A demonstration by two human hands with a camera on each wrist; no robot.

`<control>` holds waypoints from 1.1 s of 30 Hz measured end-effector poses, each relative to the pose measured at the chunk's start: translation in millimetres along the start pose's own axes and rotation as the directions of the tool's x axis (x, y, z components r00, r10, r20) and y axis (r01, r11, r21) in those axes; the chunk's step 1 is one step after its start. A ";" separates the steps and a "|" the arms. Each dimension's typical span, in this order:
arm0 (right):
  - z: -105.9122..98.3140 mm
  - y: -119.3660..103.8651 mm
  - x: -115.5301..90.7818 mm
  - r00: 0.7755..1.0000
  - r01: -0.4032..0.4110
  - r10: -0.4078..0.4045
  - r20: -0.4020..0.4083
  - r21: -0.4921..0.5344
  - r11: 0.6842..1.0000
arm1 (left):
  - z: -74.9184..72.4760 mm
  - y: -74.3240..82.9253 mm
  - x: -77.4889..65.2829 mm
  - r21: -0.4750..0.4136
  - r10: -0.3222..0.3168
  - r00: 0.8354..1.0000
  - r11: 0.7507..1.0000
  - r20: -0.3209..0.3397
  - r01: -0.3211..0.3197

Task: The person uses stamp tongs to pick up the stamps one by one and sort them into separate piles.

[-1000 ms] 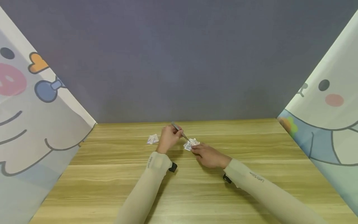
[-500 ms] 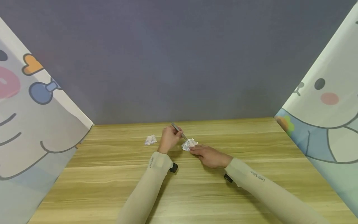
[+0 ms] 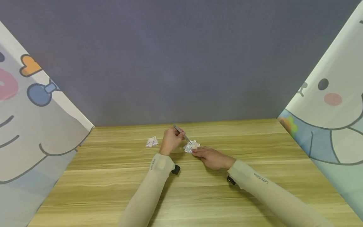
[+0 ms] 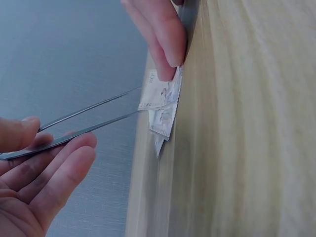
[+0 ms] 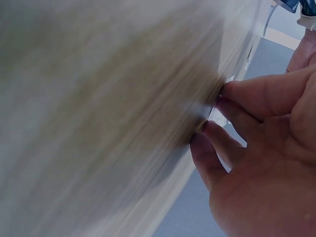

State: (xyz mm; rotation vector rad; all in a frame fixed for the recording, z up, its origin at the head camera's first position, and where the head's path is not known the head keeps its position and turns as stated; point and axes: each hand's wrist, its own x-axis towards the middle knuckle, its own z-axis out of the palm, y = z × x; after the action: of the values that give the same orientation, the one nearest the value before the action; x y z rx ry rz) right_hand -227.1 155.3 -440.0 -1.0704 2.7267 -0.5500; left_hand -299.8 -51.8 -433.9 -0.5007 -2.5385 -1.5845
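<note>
My left hand [image 3: 171, 139] pinches metal tweezers [image 4: 94, 126] between thumb and fingers. The two tweezer arms stand apart in the left wrist view, their tips right at a small pile of white printed packets [image 4: 159, 116]. These packets have zigzag edges and overlap one another on the table. At the near right side of the pile, my right hand [image 3: 213, 158] rests its extended fingertips on the packets. The right wrist view shows its fingers [image 5: 210, 163] low against the wood, with most of the pile hidden.
Left of the left hand lies a smaller group of similar packets [image 3: 152, 142] on the wooden table [image 3: 198, 201]. A grey panel [image 3: 181, 63] rises behind the table. Cartoon-printed panels [image 3: 326, 113] flank both sides.
The head view has shifted slightly. Both hands keep nearly the same place at the pile, with the tweezers pointed at the packets throughout.
</note>
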 end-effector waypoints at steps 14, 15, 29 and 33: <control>1.5 -0.2 -0.6 1.000 0.001 -0.001 0.000 0.005 1.000 | 4.6 7.0 -4.2 0.075 0.075 0.994 0.994 0.084 -0.081; 1.7 0.2 -0.7 1.000 0.002 -0.002 0.000 0.005 1.000 | 5.3 7.1 -4.3 0.080 0.078 0.994 0.993 0.081 -0.085; 1.9 -0.4 -3.4 1.000 0.008 -0.008 0.007 0.013 1.000 | 1.3 9.7 -4.4 0.090 0.108 0.992 0.990 0.058 -0.113; 3.2 1.4 -3.8 1.000 0.010 -0.010 0.012 0.022 1.000 | -0.2 10.1 -4.3 0.111 0.118 0.992 0.986 0.042 -0.122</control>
State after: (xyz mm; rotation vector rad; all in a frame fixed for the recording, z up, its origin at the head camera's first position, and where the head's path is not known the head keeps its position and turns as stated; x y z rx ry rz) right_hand -224.3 158.0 -443.4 -1.0795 2.7002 -0.5718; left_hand -292.4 -48.8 -426.4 -0.6600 -2.5520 -1.3941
